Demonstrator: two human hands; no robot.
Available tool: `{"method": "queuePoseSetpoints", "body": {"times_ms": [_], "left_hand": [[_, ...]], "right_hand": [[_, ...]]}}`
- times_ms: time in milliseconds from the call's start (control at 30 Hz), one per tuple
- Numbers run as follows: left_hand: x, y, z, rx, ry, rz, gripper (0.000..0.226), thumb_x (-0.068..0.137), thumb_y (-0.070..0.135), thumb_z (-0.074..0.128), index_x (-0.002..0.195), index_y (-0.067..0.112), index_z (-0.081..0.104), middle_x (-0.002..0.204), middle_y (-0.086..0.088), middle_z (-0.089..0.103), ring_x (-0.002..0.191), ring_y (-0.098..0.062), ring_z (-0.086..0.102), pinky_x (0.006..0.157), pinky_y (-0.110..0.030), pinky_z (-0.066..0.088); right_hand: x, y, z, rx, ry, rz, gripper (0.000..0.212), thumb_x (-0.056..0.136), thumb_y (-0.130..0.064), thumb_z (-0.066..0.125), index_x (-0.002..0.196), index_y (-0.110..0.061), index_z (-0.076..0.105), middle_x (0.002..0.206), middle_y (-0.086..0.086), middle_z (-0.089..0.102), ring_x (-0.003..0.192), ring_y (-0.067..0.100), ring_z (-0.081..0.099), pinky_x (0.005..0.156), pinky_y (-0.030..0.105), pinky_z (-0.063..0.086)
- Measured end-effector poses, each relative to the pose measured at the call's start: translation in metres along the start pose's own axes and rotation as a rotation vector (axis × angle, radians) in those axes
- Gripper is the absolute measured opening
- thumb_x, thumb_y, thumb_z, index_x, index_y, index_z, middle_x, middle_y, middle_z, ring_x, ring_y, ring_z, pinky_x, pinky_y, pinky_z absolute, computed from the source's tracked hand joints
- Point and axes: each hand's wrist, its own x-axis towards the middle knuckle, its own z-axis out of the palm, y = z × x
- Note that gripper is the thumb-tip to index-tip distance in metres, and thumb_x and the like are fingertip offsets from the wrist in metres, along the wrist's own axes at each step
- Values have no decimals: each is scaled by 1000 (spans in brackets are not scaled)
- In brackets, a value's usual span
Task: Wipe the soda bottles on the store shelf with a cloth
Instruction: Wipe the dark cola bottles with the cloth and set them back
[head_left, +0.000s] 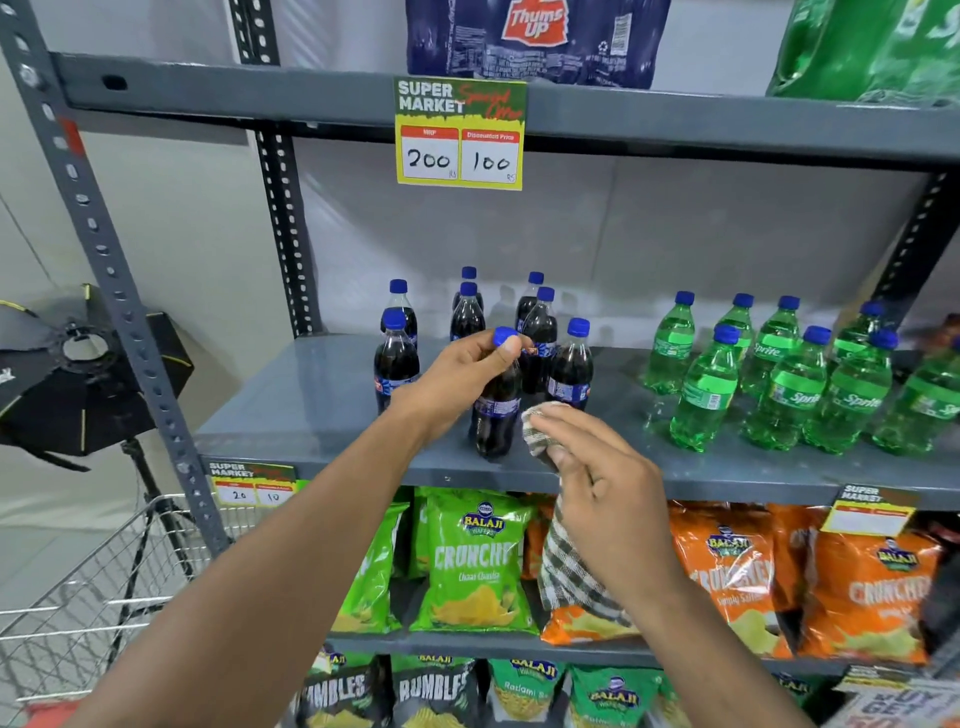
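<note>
A dark cola bottle (496, 415) with a blue cap stands at the front edge of the grey shelf (311, 410). My left hand (457, 374) grips its neck just below the cap. My right hand (602, 483) holds a checked cloth (563, 566) whose upper end touches the bottle's right side near the label; the rest of the cloth hangs down. Several more cola bottles (569, 366) stand behind it. A group of green Sprite bottles (789, 379) stands to the right on the same shelf.
Bags of green chips (475, 561) and orange chips (737, 577) fill the shelf below. A price card (460, 135) hangs from the shelf above. A wire shopping cart (88, 597) and a black studio light (78, 374) stand to the left of the rack upright (119, 296).
</note>
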Motion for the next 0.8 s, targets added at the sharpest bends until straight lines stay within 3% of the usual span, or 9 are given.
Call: {"method": "queuePoseSetpoints", "body": {"times_ms": [167, 333, 400, 500, 567, 633, 733, 800], "left_hand": [[12, -4, -3, 27, 29, -17, 33, 102, 38, 52, 127, 22, 65, 136, -1, 63, 127, -13, 51, 114, -35, 30], [19, -5, -6, 31, 59, 3, 19, 102, 35, 52, 115, 30, 65, 118, 10, 65, 123, -11, 53, 113, -34, 31], [21, -6, -7, 41, 54, -8, 18, 103, 35, 52, 117, 31, 63, 119, 10, 64, 125, -12, 51, 113, -34, 30], [24, -6, -11, 63, 83, 1, 39, 98, 39, 60, 135, 30, 53, 134, 5, 58, 129, -13, 50, 118, -41, 33], [21, 0, -6, 119, 169, 85, 65, 95, 40, 66, 150, 27, 35, 143, 4, 50, 131, -10, 46, 110, -22, 38], [16, 13, 10, 176, 342, 251, 73, 93, 36, 70, 153, 25, 30, 144, 7, 50, 132, -5, 43, 94, 0, 33], [15, 24, 41, 270, 395, 461, 68, 93, 30, 68, 151, 21, 34, 143, 3, 53, 133, -5, 45, 96, -1, 31], [23, 24, 59, 292, 331, 466, 68, 95, 26, 67, 153, 17, 33, 150, -2, 48, 137, -7, 42, 95, -2, 34]], "right_hand": [[-6, 10, -9, 104, 12, 151, 46, 92, 16, 58, 117, -19, 75, 124, -13, 67, 117, -20, 52, 96, -2, 37], [-17, 23, -14, 174, 34, 242, 40, 94, 7, 62, 116, -24, 75, 123, -20, 67, 118, -15, 54, 96, 1, 40], [-21, 27, -15, 183, 35, 255, 40, 94, 7, 62, 116, -23, 75, 123, -20, 67, 118, -14, 54, 95, 1, 40], [-22, 30, -17, 197, 37, 288, 38, 94, 5, 63, 117, -22, 75, 123, -24, 65, 116, -21, 52, 91, -4, 37], [-23, 32, -19, 201, 39, 297, 37, 94, 4, 63, 117, -23, 75, 123, -26, 64, 116, -21, 51, 90, -4, 37], [-22, 34, -21, 204, 50, 299, 38, 94, 3, 64, 116, -25, 75, 121, -29, 66, 116, -19, 52, 90, -4, 38], [-21, 35, -25, 215, 68, 310, 39, 94, 2, 64, 115, -29, 75, 123, -35, 62, 117, -19, 52, 90, -3, 38], [-23, 36, -28, 214, 78, 309, 39, 95, 3, 64, 115, -29, 75, 124, -37, 59, 117, -19, 52, 90, -3, 38]]}}
